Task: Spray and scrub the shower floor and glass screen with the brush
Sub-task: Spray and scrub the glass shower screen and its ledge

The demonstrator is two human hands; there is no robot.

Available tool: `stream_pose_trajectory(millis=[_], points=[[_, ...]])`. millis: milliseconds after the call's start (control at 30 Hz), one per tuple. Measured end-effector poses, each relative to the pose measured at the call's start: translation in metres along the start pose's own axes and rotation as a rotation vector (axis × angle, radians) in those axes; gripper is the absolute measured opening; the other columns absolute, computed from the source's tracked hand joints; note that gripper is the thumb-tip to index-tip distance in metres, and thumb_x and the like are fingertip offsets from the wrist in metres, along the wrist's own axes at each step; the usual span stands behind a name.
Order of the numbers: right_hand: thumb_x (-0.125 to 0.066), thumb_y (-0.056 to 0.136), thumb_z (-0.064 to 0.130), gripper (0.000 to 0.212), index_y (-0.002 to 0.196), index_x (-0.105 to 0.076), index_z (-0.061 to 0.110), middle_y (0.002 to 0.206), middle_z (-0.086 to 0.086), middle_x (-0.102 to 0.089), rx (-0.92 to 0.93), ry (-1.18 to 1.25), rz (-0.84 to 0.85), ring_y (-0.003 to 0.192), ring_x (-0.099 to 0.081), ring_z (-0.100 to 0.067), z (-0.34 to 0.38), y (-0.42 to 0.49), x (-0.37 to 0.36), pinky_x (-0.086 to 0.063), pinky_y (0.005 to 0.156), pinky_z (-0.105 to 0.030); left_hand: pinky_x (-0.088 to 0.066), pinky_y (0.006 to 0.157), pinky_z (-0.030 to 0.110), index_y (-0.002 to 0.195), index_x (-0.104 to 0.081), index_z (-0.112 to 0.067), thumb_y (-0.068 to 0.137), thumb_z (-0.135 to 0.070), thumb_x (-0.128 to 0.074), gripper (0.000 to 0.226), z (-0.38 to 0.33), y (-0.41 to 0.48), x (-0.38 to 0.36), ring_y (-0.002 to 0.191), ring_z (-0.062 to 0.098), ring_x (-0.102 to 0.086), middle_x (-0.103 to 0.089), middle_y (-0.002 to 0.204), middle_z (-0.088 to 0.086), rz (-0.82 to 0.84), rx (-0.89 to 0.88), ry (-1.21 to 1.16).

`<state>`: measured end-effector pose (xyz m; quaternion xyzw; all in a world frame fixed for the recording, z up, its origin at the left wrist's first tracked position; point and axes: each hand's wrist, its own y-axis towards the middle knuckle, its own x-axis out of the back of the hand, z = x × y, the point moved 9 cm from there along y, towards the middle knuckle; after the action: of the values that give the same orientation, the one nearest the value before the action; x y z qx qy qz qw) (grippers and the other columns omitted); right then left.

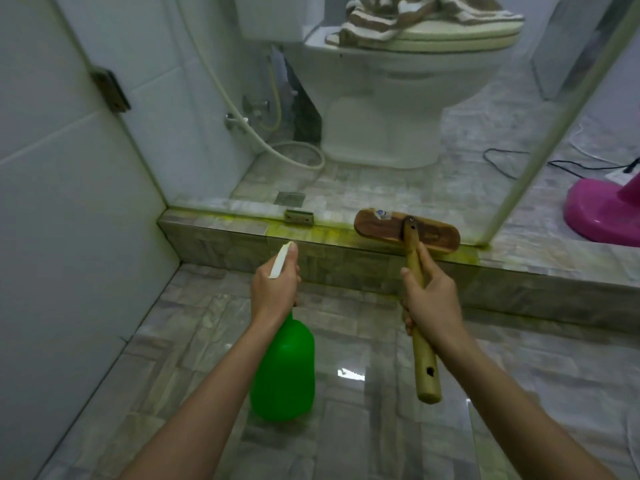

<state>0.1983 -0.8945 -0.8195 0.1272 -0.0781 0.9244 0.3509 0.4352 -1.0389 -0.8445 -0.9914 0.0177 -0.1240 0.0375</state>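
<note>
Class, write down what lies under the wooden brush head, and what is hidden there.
Under the brush head the tiled kerb carries a yellow-green streak that shows at both ends. The wooden back covers the bristles and the kerb directly beneath.

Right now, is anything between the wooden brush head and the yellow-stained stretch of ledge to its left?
Only the small metal glass bracket, fixed on the grey stone ledge left of the flat wooden scrub brush that the right hand grips. Nothing else visible blocks that stretch.
</note>
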Motion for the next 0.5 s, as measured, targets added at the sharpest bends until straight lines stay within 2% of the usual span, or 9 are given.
stream_pose_trajectory(millis=[67, 200, 233, 267, 300, 333, 367, 433, 500], points=[[-0.048, 0.099, 0.019, 0.058, 0.147, -0.027, 0.044, 0.053, -0.003, -0.047, 0.020, -0.018, 0.010, 0.048, -0.044, -0.025, -0.003, -0.003, -0.015, -0.047, 0.047, -0.040, -0.043, 0.040, 0.021, 0.070, -0.066, -0.013, 0.101, -0.051, -0.056, 0.050, -0.001, 0.007, 0.014, 0.042, 0.012, -0.054, -0.066, 0.064, 0.003, -0.046, 0.004, -0.029], [-0.044, 0.101, 0.023, 0.055, 0.142, -0.020, 0.052, 0.055, -0.005, -0.046, 0.036, 0.010, -0.028, 0.046, -0.045, -0.023, -0.011, -0.010, -0.035, -0.044, 0.042, -0.035, -0.041, 0.037, 0.018, 0.070, -0.066, -0.013, 0.100, -0.049, -0.058, 0.049, -0.002, 0.018, 0.033, 0.035, 0.003, -0.050, -0.064, 0.062, 0.003, -0.080, 0.001, -0.059], [-0.044, 0.102, 0.026, 0.048, 0.140, -0.026, 0.049, 0.057, -0.007, -0.046, 0.014, 0.043, -0.037, 0.045, -0.045, -0.023, -0.014, -0.009, -0.038, -0.044, 0.043, -0.035, -0.041, 0.037, 0.018, 0.069, -0.066, -0.013, 0.100, -0.050, -0.058, 0.049, -0.001, 0.018, 0.036, 0.035, 0.004, -0.049, -0.063, 0.059, 0.001, -0.077, 0.000, -0.059], [-0.043, 0.102, 0.028, 0.034, 0.133, -0.040, 0.040, 0.058, -0.008, -0.046, -0.023, 0.091, -0.051, 0.043, -0.045, -0.022, -0.017, -0.005, -0.041, -0.044, 0.044, -0.035, -0.042, 0.037, 0.019, 0.068, -0.066, -0.014, 0.100, -0.051, -0.059, 0.050, 0.000, 0.018, 0.038, 0.035, 0.005, -0.050, -0.064, 0.056, -0.002, -0.068, 0.001, -0.066], [-0.043, 0.102, 0.031, 0.019, 0.118, -0.052, 0.026, 0.059, -0.008, -0.046, -0.079, 0.154, -0.052, 0.040, -0.044, -0.020, -0.021, 0.000, -0.045, -0.044, 0.044, -0.034, -0.042, 0.038, 0.019, 0.068, -0.067, -0.015, 0.100, -0.051, -0.059, 0.049, 0.001, 0.017, 0.039, 0.035, 0.006, -0.050, -0.065, 0.055, -0.003, -0.055, 0.001, -0.080], [-0.042, 0.102, 0.033, 0.021, 0.101, -0.055, 0.017, 0.057, -0.007, -0.045, -0.152, 0.210, -0.045, 0.035, -0.042, -0.016, -0.026, 0.005, -0.049, -0.042, 0.041, -0.031, -0.043, 0.039, 0.020, 0.070, -0.069, -0.016, 0.100, -0.050, -0.058, 0.046, 0.002, 0.017, 0.040, 0.035, 0.007, -0.050, -0.068, 0.057, -0.004, -0.040, -0.001, -0.091], [-0.042, 0.102, 0.036, 0.030, 0.093, -0.055, 0.011, 0.055, -0.005, -0.043, -0.236, 0.271, -0.019, 0.032, -0.039, -0.013, -0.032, 0.010, -0.055, -0.039, 0.038, -0.027, -0.043, 0.040, 0.021, 0.073, -0.071, -0.018, 0.101, -0.050, -0.058, 0.044, 0.003, 0.016, 0.040, 0.036, 0.008, -0.050, -0.071, 0.062, -0.005, -0.022, -0.007, -0.092], [-0.042, 0.101, 0.042, 0.040, 0.093, -0.058, 0.007, 0.050, 0.000, -0.038, -0.377, 0.422, 0.049, 0.032, -0.034, -0.010, -0.036, 0.012, -0.068, -0.033, 0.035, -0.022, -0.045, 0.040, 0.022, 0.079, -0.074, -0.022, 0.101, -0.048, -0.058, 0.037, 0.005, 0.014, 0.042, 0.037, 0.009, -0.051, -0.075, 0.071, -0.008, 0.011, -0.026, -0.095], [-0.042, 0.100, 0.046, 0.042, 0.091, -0.056, 0.007, 0.047, 0.003, -0.034, -0.457, 0.468, 0.125, 0.032, -0.031, -0.010, -0.033, 0.011, -0.089, -0.031, 0.035, -0.020, -0.045, 0.041, 0.025, 0.084, -0.075, -0.028, 0.101, -0.047, -0.058, 0.031, 0.007, 0.012, 0.043, 0.039, 0.010, -0.052, -0.077, 0.078, -0.010, 0.031, -0.045, -0.110]])
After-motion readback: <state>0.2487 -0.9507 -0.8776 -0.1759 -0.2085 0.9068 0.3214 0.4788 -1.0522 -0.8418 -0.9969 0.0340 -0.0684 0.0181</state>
